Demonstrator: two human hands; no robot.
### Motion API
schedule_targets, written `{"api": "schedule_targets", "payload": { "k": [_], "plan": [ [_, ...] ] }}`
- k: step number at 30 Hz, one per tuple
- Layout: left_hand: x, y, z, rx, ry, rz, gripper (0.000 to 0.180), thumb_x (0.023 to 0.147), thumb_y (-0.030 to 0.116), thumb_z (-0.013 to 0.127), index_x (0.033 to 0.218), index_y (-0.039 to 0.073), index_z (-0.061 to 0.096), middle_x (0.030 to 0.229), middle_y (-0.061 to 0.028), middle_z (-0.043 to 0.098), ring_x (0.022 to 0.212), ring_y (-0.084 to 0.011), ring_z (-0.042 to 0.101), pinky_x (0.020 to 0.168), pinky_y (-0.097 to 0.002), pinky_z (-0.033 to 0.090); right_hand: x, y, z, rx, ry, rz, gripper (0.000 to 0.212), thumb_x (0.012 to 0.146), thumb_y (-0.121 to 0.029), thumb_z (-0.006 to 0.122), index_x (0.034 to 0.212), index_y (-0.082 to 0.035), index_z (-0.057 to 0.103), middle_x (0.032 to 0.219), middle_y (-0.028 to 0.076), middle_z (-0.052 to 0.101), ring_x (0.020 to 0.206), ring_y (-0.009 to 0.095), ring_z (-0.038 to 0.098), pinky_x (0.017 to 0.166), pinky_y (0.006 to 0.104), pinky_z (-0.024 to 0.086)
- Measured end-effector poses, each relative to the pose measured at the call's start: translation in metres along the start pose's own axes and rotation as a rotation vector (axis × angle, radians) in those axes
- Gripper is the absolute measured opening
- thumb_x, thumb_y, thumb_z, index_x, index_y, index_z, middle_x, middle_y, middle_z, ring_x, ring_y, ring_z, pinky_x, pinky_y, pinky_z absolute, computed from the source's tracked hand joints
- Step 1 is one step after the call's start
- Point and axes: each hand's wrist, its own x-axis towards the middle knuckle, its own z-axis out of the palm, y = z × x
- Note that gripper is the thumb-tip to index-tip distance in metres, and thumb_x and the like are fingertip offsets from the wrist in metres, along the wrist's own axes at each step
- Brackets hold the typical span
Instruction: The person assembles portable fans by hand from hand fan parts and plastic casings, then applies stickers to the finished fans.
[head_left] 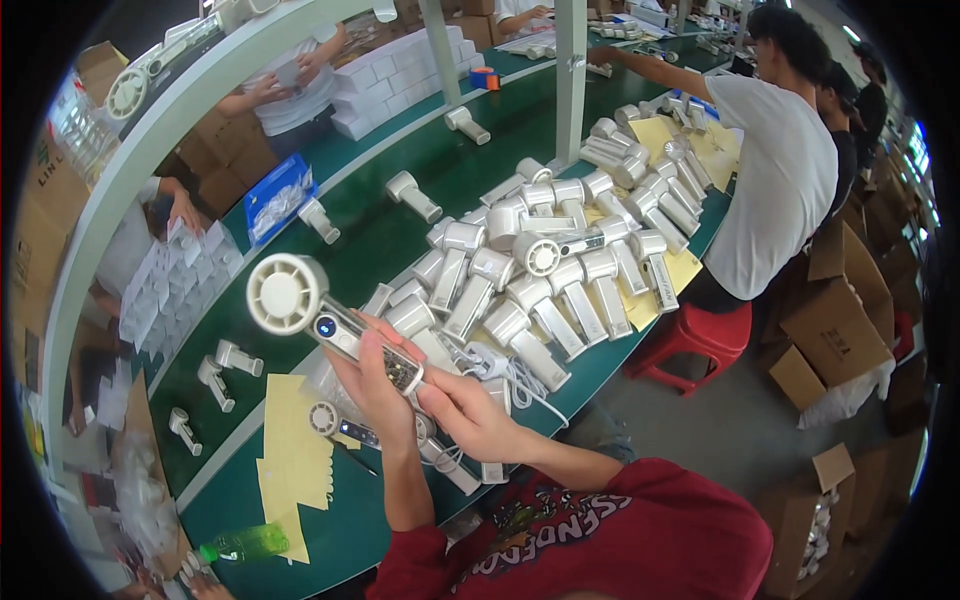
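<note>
A white handheld fan (pixel 284 293) with a round grille and a small lit round display is held up over the table edge. My left hand (pixel 375 385) is closed around its handle. My right hand (pixel 475 415) grips the handle's lower end, thumb against the base; its other fingertips are partly hidden. Below my left wrist lies another fan (pixel 325 418) with a dark display strip, partly covered by my arm. White cables (pixel 515 380) coil on the table beside my right hand. A large pile of similar white fans (pixel 490 268) spreads just beyond my hands.
Several fans lie along the green conveyor (pixel 345 265). A white frame post (pixel 570 90) rises beyond the pile. Yellow sheets (pixel 290 450) and a green bottle (pixel 250 543) are at left. A co-worker (pixel 775 180) sits at right, near a red stool (pixel 700 335) and cardboard boxes (pixel 835 320).
</note>
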Motion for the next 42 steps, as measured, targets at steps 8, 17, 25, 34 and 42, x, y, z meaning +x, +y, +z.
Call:
{"api": "schedule_targets", "payload": {
  "k": [8, 17, 25, 34, 42],
  "plan": [
    [0.007, -0.005, -0.019, 0.026, -0.112, -0.128, 0.039, 0.083, 0.016, 0.044, 0.117, 0.000, 0.033, 0.083, -0.0110, 0.051, 0.062, -0.0176, 0.054, 0.057, -0.0275, 0.046, 0.004, 0.013, -0.001, -0.034, 0.064, 0.050, 0.021, 0.091, -0.017, 0.040, 0.078, -0.001, 0.045, 0.061, -0.001, 0.039, 0.058, 0.006, 0.036, 0.052, 0.0225, 0.032],
    [0.021, 0.006, -0.053, -0.026, -0.283, -0.214, 0.048, 0.076, 0.020, 0.049, 0.115, -0.007, 0.043, 0.097, -0.0131, 0.057, 0.091, -0.0177, 0.055, 0.080, -0.0277, 0.043, 0.000, 0.013, 0.005, -0.081, 0.082, -0.058, 0.025, 0.090, -0.014, 0.041, 0.069, -0.003, 0.046, 0.063, 0.000, 0.043, 0.056, 0.006, 0.036, 0.052, 0.0201, 0.030],
    [0.018, 0.008, -0.051, -0.004, -0.197, -0.183, 0.048, 0.074, 0.022, 0.047, 0.109, -0.009, 0.046, 0.086, -0.0143, 0.059, 0.077, -0.0173, 0.059, 0.070, -0.0274, 0.048, -0.004, 0.013, 0.012, -0.181, 0.048, -0.041, 0.022, 0.088, -0.013, 0.044, 0.070, 0.000, 0.049, 0.063, 0.002, 0.048, 0.059, 0.009, 0.043, 0.054, 0.0221, 0.034],
    [0.017, 0.006, -0.053, -0.028, -0.255, -0.070, 0.070, 0.065, 0.026, 0.062, 0.121, -0.010, 0.037, 0.093, -0.0127, 0.057, 0.082, -0.0187, 0.058, 0.077, -0.0295, 0.047, -0.006, 0.017, 0.009, -0.147, 0.101, -0.157, 0.017, 0.087, -0.011, 0.047, 0.074, 0.000, 0.047, 0.059, 0.004, 0.042, 0.053, 0.009, 0.039, 0.048, 0.0239, 0.033],
    [-0.006, 0.023, -0.016, -0.400, -0.163, -0.144, 0.063, 0.076, 0.027, 0.061, 0.124, 0.000, 0.032, 0.110, -0.0112, 0.045, 0.087, -0.0160, 0.052, 0.075, -0.0305, 0.047, -0.013, 0.011, 0.006, -0.230, 0.119, -0.038, 0.012, 0.086, -0.014, 0.049, 0.088, -0.002, 0.048, 0.056, 0.012, 0.047, 0.048, 0.019, 0.049, 0.045, 0.0290, 0.036]
  ]
}}
